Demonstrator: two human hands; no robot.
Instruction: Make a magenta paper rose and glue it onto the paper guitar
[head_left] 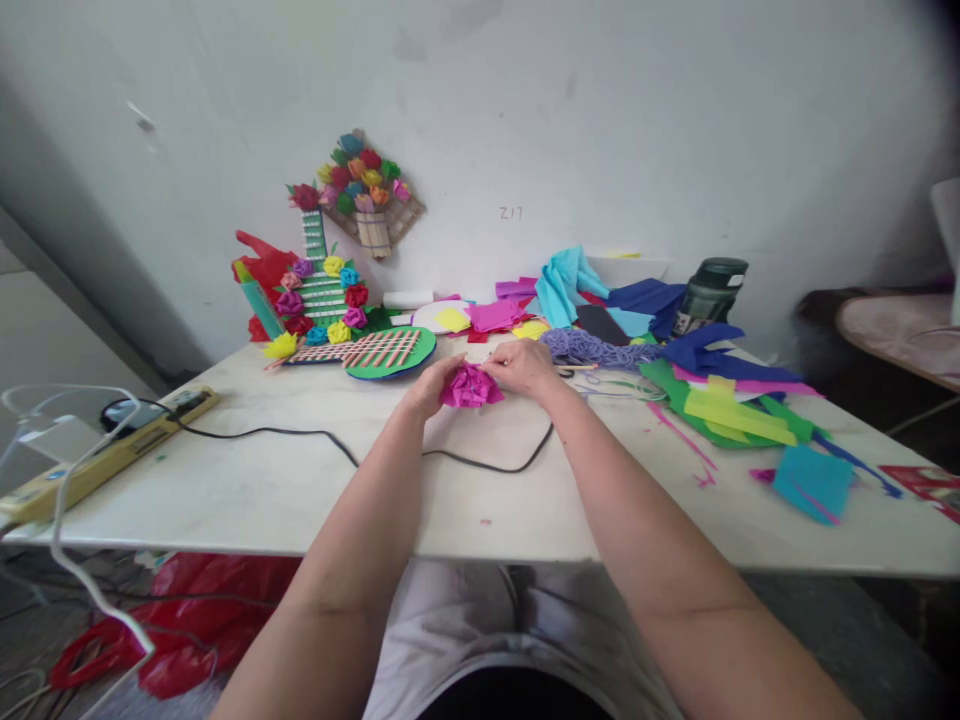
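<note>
A magenta crepe-paper flower [471,387] is held just above the middle of the white table. My left hand [433,385] is closed around its left side, with the fingertips partly hidden behind the petals. My right hand [523,366] pinches at the flower's upper right edge, thumb and forefinger together; whatever thin piece lies in that pinch is too small to make out. Behind my left hand lies a green guitar-shaped craft [390,350] with striped sticks across it. To the right of my right hand sits a bundle of purple yarn [596,348].
A black cable [262,431] runs across the table [247,490] from a yellow power strip [112,455]. Coloured paper sheets [739,410] spread over the right side, near a dark green bottle [709,292]. Paper-flower crafts [326,290] stand against the wall.
</note>
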